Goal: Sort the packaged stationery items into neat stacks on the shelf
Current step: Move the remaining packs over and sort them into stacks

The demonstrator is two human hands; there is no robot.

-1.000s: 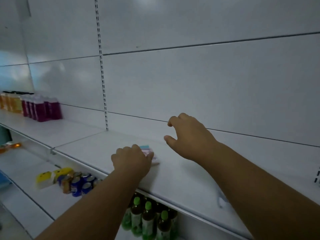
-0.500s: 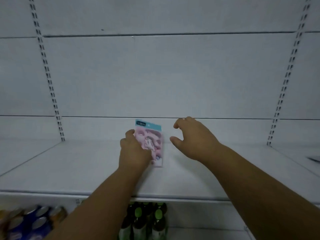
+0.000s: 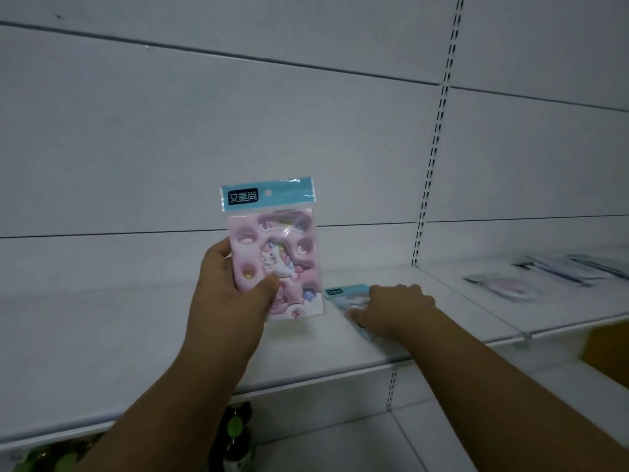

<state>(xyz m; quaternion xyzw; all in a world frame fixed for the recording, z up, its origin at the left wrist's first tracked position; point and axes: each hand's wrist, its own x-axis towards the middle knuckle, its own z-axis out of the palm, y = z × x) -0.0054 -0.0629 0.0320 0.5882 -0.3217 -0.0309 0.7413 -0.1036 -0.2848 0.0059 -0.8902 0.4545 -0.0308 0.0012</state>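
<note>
A: Above the white shelf [image 3: 102,335], near its middle, the left hand [image 3: 231,301] holds a pink unicorn packet [image 3: 275,253] upright, its blue header card at the top and facing the camera.

B: How is it gripped?

A: Thumb across the lower front, fingers wrapped behind the left edge. The packet is clear of the shelf surface, lifted in front of the back wall panel [image 3: 204,131].

B: And the right hand [image 3: 391,308]?

A: Palm down on the shelf, just right of the raised packet, fingers spread over a second packet [image 3: 343,294] that lies flat. Only its blue header and a pale strip show past the fingers. I cannot tell whether the hand is pinching it or merely pressing on it.

B: Anything else out there?

A: Far right, past the slotted upright [image 3: 432,158], more flat packets [image 3: 544,277] lie on the neighbouring shelf section, blurred. Below the shelf edge at the near left, green bottle caps [image 3: 235,427] are in view.
</note>
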